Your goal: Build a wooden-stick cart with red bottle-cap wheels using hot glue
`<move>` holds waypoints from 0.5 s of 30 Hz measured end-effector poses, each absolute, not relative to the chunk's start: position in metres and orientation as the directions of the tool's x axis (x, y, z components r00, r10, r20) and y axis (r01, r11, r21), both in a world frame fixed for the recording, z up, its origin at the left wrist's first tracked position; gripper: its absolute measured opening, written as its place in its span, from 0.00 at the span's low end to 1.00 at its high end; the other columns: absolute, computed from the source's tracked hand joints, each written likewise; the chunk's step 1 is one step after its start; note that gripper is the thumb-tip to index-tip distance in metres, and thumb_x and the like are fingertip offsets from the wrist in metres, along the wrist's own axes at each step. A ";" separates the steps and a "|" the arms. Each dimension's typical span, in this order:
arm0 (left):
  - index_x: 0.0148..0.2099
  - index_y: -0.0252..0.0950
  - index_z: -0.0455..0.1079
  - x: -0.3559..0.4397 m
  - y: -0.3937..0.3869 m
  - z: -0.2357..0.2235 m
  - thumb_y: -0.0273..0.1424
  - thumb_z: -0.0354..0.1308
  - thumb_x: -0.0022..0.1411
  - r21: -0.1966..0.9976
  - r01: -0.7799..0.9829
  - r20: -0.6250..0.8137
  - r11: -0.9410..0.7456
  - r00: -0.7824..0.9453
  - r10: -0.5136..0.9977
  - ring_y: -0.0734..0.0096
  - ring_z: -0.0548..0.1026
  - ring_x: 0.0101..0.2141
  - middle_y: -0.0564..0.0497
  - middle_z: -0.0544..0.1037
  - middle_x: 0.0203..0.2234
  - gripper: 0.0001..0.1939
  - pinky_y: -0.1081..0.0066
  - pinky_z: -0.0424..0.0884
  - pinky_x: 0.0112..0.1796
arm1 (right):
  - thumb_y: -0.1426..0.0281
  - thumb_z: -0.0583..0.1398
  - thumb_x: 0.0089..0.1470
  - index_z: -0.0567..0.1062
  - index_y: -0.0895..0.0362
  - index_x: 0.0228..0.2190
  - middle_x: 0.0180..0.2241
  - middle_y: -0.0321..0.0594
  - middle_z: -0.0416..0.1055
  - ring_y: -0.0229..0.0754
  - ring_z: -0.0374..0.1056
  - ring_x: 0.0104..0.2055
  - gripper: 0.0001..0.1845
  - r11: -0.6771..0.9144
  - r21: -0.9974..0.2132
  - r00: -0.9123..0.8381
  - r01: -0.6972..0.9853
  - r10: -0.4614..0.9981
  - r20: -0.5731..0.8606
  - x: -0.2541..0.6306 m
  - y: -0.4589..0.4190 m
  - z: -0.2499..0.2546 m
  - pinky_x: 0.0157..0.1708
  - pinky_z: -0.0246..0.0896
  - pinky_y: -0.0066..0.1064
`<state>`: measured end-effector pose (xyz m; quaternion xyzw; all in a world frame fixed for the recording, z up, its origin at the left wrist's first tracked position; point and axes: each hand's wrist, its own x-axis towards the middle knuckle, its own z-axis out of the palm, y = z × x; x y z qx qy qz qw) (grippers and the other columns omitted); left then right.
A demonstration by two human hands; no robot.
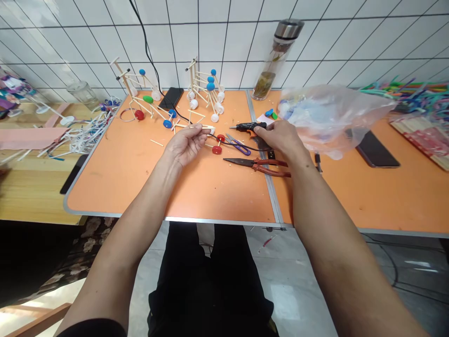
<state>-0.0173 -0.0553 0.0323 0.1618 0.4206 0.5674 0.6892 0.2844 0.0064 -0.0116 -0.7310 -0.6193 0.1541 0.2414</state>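
My left hand [187, 142] pinches a thin pale wooden stick [206, 127] between thumb and fingertips. My right hand [282, 139] grips a black hot glue gun [247, 126] with an orange trigger, its metal tip pointing left at the stick, a gap apart. A black cord runs under both hands. Below the glue gun lie purple-handled scissors [242, 147] and red-handled long-nose pliers [256, 164], partly behind my right forearm. A pair of red wheels [217, 150] on a short stick is beside my left fingertips. Blue wheels [167, 124] rest just behind my left hand.
Two stick frames with wheels, one on the left [133, 91] and one in the middle [205, 86], stand at the back by a phone [171, 98]. A glass tea bottle [273, 61], a plastic bag [326, 114] and another phone [377, 149] are to the right.
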 end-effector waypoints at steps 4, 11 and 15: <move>0.46 0.32 0.80 -0.017 -0.057 0.035 0.17 0.58 0.87 0.690 -0.654 -0.417 0.310 -0.009 0.909 0.75 0.83 0.20 0.47 0.88 0.26 0.14 0.85 0.80 0.28 | 0.63 0.75 0.69 0.90 0.54 0.45 0.47 0.58 0.90 0.70 0.84 0.56 0.08 -0.139 -0.403 0.235 0.905 0.952 0.198 0.264 -0.011 0.008 0.56 0.75 0.54; 0.48 0.31 0.80 -0.022 -0.050 0.030 0.18 0.57 0.88 0.679 -0.681 -0.411 0.273 -0.045 0.910 0.79 0.82 0.19 0.49 0.87 0.25 0.13 0.86 0.81 0.30 | 0.65 0.71 0.73 0.92 0.52 0.47 0.53 0.54 0.93 0.67 0.85 0.56 0.08 0.296 -0.248 -0.279 0.923 0.955 0.101 0.199 -0.044 0.023 0.44 0.66 0.46; 0.47 0.32 0.79 -0.025 -0.047 0.028 0.18 0.57 0.88 0.681 -0.684 -0.394 0.262 -0.040 0.918 0.80 0.81 0.19 0.50 0.87 0.25 0.13 0.87 0.80 0.30 | 0.71 0.64 0.76 0.93 0.54 0.51 0.56 0.57 0.93 0.68 0.86 0.58 0.15 0.292 -0.147 -0.290 0.945 0.956 0.034 0.191 -0.044 0.021 0.42 0.61 0.47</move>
